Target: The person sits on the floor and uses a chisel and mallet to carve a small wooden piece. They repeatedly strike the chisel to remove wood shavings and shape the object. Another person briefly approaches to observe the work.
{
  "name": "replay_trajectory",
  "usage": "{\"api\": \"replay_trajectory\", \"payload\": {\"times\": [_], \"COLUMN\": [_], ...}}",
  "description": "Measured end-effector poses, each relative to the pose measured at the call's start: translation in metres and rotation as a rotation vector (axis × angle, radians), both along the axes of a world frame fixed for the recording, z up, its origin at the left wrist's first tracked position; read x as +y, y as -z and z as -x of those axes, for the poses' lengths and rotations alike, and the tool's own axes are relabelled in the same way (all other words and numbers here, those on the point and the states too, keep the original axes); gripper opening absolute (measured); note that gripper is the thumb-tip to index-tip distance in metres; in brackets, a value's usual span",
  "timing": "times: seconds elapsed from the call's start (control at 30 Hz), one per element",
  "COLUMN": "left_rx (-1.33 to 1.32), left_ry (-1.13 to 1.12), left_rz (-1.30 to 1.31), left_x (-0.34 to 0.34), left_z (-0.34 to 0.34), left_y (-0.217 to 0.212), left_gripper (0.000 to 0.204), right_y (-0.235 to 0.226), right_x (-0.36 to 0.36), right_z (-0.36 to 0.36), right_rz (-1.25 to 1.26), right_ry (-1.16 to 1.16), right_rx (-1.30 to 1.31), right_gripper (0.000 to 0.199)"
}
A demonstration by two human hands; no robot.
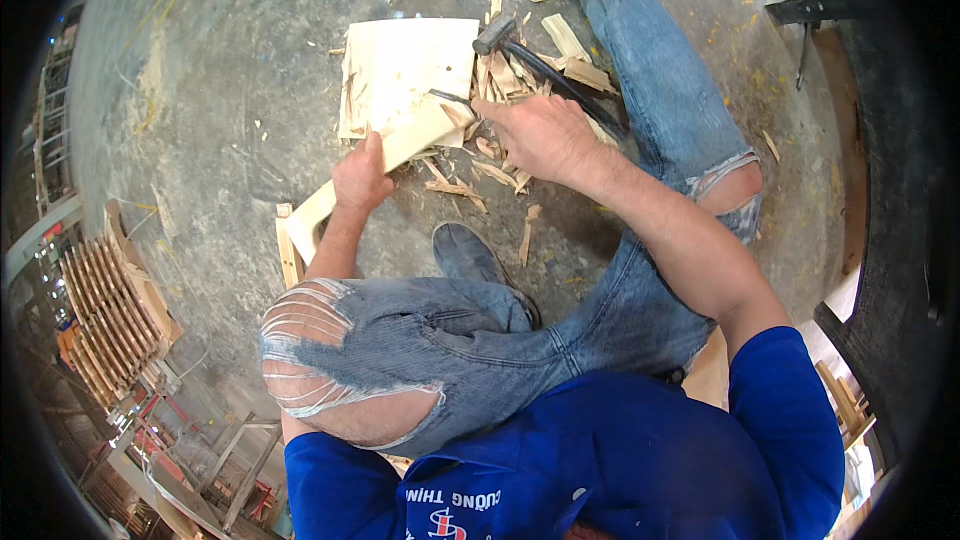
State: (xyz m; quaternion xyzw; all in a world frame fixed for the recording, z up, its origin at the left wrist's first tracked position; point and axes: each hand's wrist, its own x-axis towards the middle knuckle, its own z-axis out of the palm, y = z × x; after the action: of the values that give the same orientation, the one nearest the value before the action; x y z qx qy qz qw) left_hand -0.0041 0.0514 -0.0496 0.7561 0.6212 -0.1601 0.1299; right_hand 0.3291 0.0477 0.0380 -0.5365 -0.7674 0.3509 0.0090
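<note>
1. Head view: a person in a blue shirt and torn jeans is sitting on a grey concrete floor [200, 120], with one knee bent up close and the other leg stretching toward the top of the picture.
2. The left hand [360, 178] is closing around a long pale wooden strip [400, 145] at about its middle, pressing it down.
3. The strip is lying with its long axis on a diagonal, its lower end pointing toward the lower left near the person's bent knee and its upper end pointing toward the upper right, where it is resting across the lower edge of a square pale board [405, 70] lying flat on the floor.
4. The right hand [535, 135] is wrapping around a thin dark chisel [450, 97], whose tip is pointing left and meeting the upper end of the strip; the handle is hiding inside the fist.
5. A hammer [540, 65] is lying just beyond the right hand, its grey head at the board's right corner and its dark handle running down to the right toward the outstretched leg.
6. Wood chips [490, 175] are scattering around and under the right hand, crowding the space between the board and the leg.
7. A dark shoe [470, 255] is sitting below the hands, near the strip.
8. A stack of slatted wooden frames [110, 310] is standing well apart at the left rim.
</note>
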Motion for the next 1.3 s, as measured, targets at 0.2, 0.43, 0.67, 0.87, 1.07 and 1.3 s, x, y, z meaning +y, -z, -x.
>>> {"api": "replay_trajectory", "payload": {"times": [0.2, 0.43, 0.67, 0.87, 1.07, 1.3], "left_rx": [-0.178, -0.151, -0.266, -0.202, -0.029, -0.127], "left_ry": [-0.292, -0.289, -0.292, -0.208, -0.293, -0.520], "left_rz": [0.296, 0.213, 0.173, 0.243, 0.141, -0.126], "left_x": [0.014, 0.012, -0.001, -0.010, -0.030, -0.016], "left_z": [0.023, 0.019, 0.046, 0.064, 0.074, 0.086], "left_y": [-0.014, -0.014, 0.019, 0.023, 0.006, -0.026], "left_gripper": [0.056, 0.045, 0.042, 0.040, 0.037, 0.039], "right_y": [0.005, -0.002, -0.008, -0.015, 0.001, 0.011], "right_x": [0.002, -0.006, -0.007, -0.010, -0.009, -0.016], "right_z": [0.002, 0.008, 0.017, 0.023, 0.021, 0.037], "right_rz": [-0.080, -0.085, -0.086, -0.004, -0.013, -0.097], "right_ry": [0.018, -0.001, -0.036, -0.070, -0.032, -0.095], "right_rx": [0.012, -0.010, -0.071, -0.086, -0.101, -0.102], "right_gripper": [0.040, 0.051, 0.049, 0.049, 0.050, 0.044]}}
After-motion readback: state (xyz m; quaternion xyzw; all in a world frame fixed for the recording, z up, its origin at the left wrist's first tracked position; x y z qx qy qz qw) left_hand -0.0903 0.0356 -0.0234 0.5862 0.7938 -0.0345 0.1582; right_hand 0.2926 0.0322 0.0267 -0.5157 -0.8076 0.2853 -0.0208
